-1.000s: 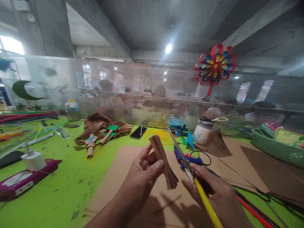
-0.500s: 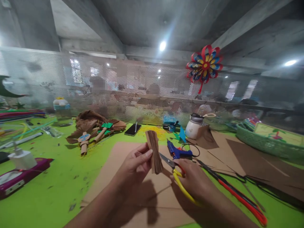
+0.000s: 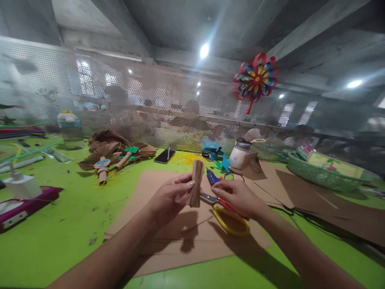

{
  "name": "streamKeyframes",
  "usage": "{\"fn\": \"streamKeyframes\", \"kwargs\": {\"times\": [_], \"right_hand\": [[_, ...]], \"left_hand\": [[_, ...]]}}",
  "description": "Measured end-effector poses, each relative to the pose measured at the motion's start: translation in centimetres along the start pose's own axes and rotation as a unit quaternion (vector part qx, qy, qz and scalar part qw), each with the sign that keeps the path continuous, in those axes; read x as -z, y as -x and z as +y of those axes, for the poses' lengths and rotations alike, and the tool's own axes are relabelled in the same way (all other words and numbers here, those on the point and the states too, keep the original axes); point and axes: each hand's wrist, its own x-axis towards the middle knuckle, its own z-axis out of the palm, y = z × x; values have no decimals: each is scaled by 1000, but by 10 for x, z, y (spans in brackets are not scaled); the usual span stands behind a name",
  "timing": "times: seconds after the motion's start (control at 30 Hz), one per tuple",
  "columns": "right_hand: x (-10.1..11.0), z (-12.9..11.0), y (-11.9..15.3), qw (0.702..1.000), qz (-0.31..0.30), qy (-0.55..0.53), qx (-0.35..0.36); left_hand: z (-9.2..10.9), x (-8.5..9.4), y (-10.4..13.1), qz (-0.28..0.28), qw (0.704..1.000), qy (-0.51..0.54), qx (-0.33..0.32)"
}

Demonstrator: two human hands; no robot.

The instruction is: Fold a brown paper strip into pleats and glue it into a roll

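A narrow strip of brown kraft paper folded into many thin pleats (image 3: pixel 197 184) stands upright between the thumb and fingers of my left hand (image 3: pixel 173 194). Just right of it are scissors (image 3: pixel 231 220) with one red and one yellow handle loop. Their blade points at the pleated paper, and the tip is hidden behind it. My right hand (image 3: pixel 239 196) is curled over the red loop, its fingers partly hidden, while the yellow loop hangs free below. Under both hands lies a large sheet of brown paper (image 3: pixel 174 257). A blue glue gun (image 3: pixel 212 176) sits behind my right fingers.
Paper dolls (image 3: pixel 102 166) and crumpled brown paper (image 3: pixel 108 140) lie at the back left, near a phone (image 3: pixel 165 156). A power strip (image 3: pixel 30 206) is at the left. A white jar (image 3: pixel 239 154), brown sheets (image 3: pixel 306 184) and a green basket (image 3: pixel 325 174) stand right.
My right hand has risen and its thumb has come away from the yellow loop. The pleated strip has tilted the other way in my left hand. The view has shifted slightly.
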Motion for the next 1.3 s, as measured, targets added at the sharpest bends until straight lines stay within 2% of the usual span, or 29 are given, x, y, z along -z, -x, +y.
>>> {"fn": "streamKeyframes", "kwargs": {"times": [0.07,0.13,0.2,0.3,0.4,0.5,0.57,0.63,0.67,0.73,0.8,0.87,0.97,1.13,1.23,1.3], "right_hand": [[1,-12,-6,985,-26,-170,-2],[-1,-20,-12,948,-31,-315,-19],[-7,-20,-17,909,-28,-415,-20],[-21,-9,-22,876,-22,-481,-24],[-33,3,-24,876,-8,-481,-41],[-36,12,-25,895,28,-442,-53],[-33,14,-23,927,50,-370,-47],[-29,12,-16,974,17,-227,-9],[-28,10,-11,991,-32,-125,29],[-28,3,1,987,-109,69,94],[-32,-5,10,954,-128,229,142],[-37,-12,15,921,-155,316,167],[-43,-15,16,898,-172,364,179],[-44,-13,14,887,-166,384,194],[-27,-18,17,896,-172,366,184],[-5,-22,28,922,-176,301,167]], "left_hand": [[-1,2,1,-43,999,-10,25],[-3,3,1,-76,996,-16,44],[-5,4,1,-92,994,-16,61],[-10,4,0,-89,993,-20,81],[-13,3,-2,-56,991,-56,104],[-12,4,-6,-23,986,-99,131],[-8,8,-9,31,986,-117,115],[-1,14,-14,109,984,-121,71],[2,18,-16,155,979,-124,43],[6,26,-19,222,966,-130,10],[7,31,-22,251,960,-127,3],[5,33,-24,258,958,-127,14],[0,32,-25,263,955,-132,28],[1,29,-25,268,951,-151,28],[2,29,-24,273,948,-159,24],[2,29,-23,274,948,-160,26]]}}
